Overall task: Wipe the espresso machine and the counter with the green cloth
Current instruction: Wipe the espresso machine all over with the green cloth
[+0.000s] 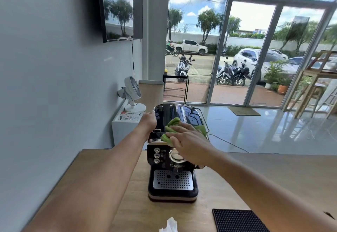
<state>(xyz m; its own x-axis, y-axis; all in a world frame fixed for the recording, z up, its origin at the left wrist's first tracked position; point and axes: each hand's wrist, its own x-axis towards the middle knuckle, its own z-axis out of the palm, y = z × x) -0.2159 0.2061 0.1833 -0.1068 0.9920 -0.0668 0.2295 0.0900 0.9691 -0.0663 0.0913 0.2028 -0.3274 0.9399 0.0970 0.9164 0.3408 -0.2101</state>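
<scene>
A black and steel espresso machine (pixel 172 182) stands on the wooden counter (pixel 273 177), its drip tray facing me. A crumpled green cloth (pixel 172 123) lies on the machine's top. My right hand (pixel 189 140) presses flat on the cloth, fingers spread toward the left. My left hand (pixel 149 121) grips the top left rear edge of the machine, steadying it. Part of the cloth is hidden under my right palm.
A black rubber mat (pixel 237 220) lies at the counter's front right. White crumpled paper (pixel 169 225) sits at the bottom edge. A white fan (pixel 132 95) stands on a white box beyond the counter, left. The wall runs along the left; glass doors are behind.
</scene>
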